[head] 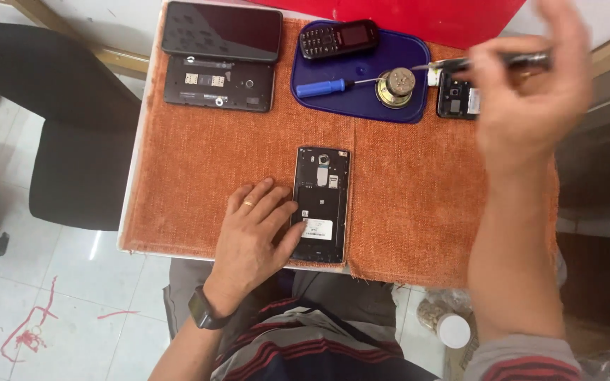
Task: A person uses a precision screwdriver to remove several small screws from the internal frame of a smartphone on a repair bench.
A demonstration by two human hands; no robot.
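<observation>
My left hand (252, 233) lies flat, fingers apart, steadying the opened phone (321, 204) on the counter (418, 204). At two o'clock, my right hand (531, 92) pinches a tool (460, 65).

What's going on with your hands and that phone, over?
Left hand flat on the open phone, steadying it. Right hand raised, gripping a tool. Nothing on the phone but the left hand.

blue tray (390, 106), blue screwdriver (323, 87), keypad phone (338, 38), black tablet (222, 31), orange cloth (418, 204)
</observation>
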